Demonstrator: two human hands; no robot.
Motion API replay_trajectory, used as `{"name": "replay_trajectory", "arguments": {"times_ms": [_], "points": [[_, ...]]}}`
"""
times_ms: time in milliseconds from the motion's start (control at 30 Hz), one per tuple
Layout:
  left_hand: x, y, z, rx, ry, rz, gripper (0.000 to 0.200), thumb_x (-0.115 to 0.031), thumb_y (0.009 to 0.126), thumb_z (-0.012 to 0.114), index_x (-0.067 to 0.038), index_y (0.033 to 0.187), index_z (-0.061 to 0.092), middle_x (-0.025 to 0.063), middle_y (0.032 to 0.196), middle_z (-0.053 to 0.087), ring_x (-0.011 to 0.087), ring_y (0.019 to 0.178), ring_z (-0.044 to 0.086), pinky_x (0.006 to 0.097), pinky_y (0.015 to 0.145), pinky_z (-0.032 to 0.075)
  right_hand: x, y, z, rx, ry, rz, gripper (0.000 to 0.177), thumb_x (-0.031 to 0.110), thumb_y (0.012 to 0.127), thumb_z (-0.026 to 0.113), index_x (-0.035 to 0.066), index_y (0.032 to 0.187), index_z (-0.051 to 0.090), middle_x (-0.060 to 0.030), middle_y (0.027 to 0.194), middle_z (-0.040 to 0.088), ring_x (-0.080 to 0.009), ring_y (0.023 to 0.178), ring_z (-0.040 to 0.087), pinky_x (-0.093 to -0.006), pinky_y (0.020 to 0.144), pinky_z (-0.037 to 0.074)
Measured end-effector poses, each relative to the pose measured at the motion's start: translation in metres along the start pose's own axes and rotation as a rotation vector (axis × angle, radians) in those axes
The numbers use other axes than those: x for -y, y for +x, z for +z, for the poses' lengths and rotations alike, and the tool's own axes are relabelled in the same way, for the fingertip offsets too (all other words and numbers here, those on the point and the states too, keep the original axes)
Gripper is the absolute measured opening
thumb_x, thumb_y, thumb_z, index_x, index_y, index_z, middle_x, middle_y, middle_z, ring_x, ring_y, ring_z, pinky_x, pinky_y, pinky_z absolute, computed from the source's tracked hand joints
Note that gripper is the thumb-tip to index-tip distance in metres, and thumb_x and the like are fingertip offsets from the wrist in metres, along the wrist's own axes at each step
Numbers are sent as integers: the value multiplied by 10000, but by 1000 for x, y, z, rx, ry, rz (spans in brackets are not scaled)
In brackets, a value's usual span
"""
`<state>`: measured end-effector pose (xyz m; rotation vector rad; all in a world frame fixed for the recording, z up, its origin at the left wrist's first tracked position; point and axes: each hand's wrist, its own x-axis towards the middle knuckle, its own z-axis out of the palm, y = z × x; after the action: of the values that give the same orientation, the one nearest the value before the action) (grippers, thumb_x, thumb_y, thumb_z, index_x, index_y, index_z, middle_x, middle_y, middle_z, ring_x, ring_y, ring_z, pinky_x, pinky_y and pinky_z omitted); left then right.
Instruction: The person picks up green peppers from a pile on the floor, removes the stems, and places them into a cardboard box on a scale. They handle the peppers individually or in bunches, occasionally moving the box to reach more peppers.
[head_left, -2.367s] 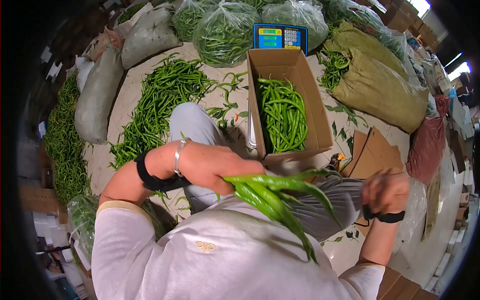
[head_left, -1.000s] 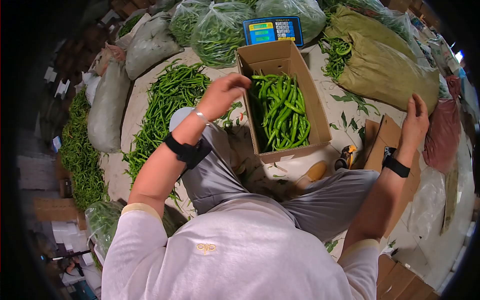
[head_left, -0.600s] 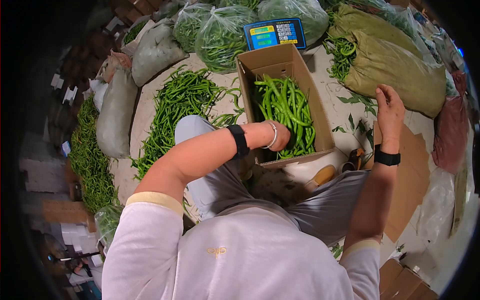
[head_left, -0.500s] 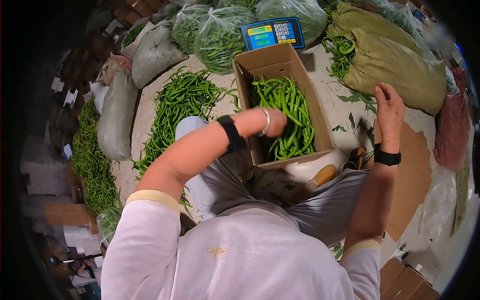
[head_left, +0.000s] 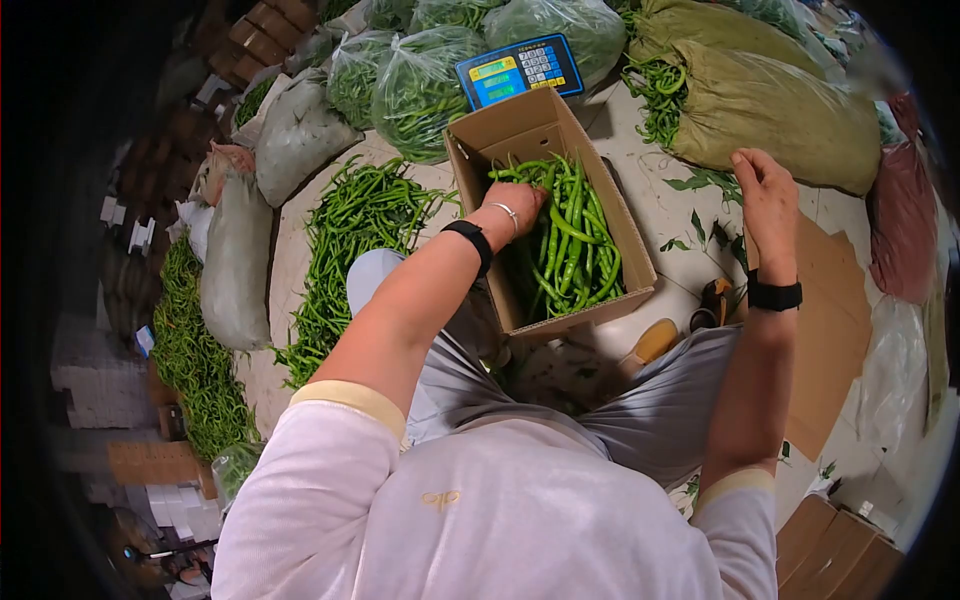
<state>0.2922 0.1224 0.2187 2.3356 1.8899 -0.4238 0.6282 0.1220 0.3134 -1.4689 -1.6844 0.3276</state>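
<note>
An open cardboard box (head_left: 625,235) stands on the floor ahead of me, filled with long green peppers (head_left: 575,240). My left hand (head_left: 515,200) reaches into the box's left side, fingers resting on the peppers; whether it grips any I cannot tell. A black wrist strap and a silver bracelet sit on that arm. My right hand (head_left: 765,195) hovers above the floor to the right of the box, fingers loosely spread, holding nothing, with a black strap at its wrist.
A blue scale (head_left: 515,68) sits behind the box. A loose pepper pile (head_left: 345,235) covers the floor at left. Clear bags of peppers (head_left: 420,85) and sacks (head_left: 770,105) ring the area. Flattened cardboard (head_left: 830,330) lies at right.
The bunch of peppers my left hand held went into the box. Since then that hand has moved along inside the box toward its far left side; my right hand stayed raised at right.
</note>
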Motion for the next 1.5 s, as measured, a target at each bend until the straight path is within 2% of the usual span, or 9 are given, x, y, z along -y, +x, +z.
{"name": "replay_trajectory", "arguments": {"times_ms": [333,700,833,967,1100,1300,1367,1433,1500], "points": [[61,-26,-82,-405,-439,92,216,-238,803,587,-79,933,655,113,899,657,269,845,626,356,745,484,-3,3,7,24,-23,-5,260,271,851,549,34,904,644,-174,810,623,-349,791,586,-386,717,451],[14,26,-14,198,-12,29,386,-85,737,552,-59,1121,584,194,1037,628,368,975,589,415,851,467,10,-3,19,3,-7,-106,222,241,836,557,43,878,648,-170,832,637,-357,803,595,-406,720,462],[53,21,-38,-353,-514,10,316,-168,788,608,-50,1081,592,128,981,654,250,885,630,354,782,491,-5,3,14,-21,-45,-80,224,249,834,566,48,886,650,-167,840,637,-357,812,590,-402,727,461],[75,-16,-96,-527,-1379,-96,240,-203,847,600,-71,1041,549,96,1037,643,211,895,626,325,728,503,-11,4,15,-27,-51,-117,231,256,835,569,46,885,651,-166,857,635,-357,820,583,-400,734,457],[105,-108,-123,-810,-1606,-76,222,-161,891,536,-91,1100,508,88,1045,632,193,888,623,327,700,508,-2,1,18,24,-43,-131,237,260,837,570,44,891,650,-171,868,635,-354,828,585,-393,738,457],[198,-248,5,-892,-1400,-758,166,-210,899,527,-93,1017,539,25,812,602,117,688,575,289,568,480,-19,-1,30,165,14,-121,366,315,866,579,18,1079,600,-168,1017,634,-279,924,610,-345,823,455],[204,-304,83,-633,-844,-1024,222,-230,827,583,-23,894,539,150,756,603,248,700,597,377,593,472,-21,-3,41,267,53,-72,456,346,887,566,1,1186,542,-184,1139,595,-265,1031,578,-339,889,432],[183,-365,187,-369,-539,-848,285,-266,775,599,-11,889,541,237,858,609,409,769,587,452,675,465,-8,-11,47,345,123,-30,528,358,894,559,-26,1248,476,-216,1174,561,-267,1089,548,-331,926,402],[141,-434,303,189,-728,-777,222,-191,811,557,-2,925,585,181,923,632,300,785,589,397,715,468,-10,-14,56,401,64,-78,551,369,907,541,-33,1272,448,-228,1192,543,-278,1109,533,-340,936,395]]}}
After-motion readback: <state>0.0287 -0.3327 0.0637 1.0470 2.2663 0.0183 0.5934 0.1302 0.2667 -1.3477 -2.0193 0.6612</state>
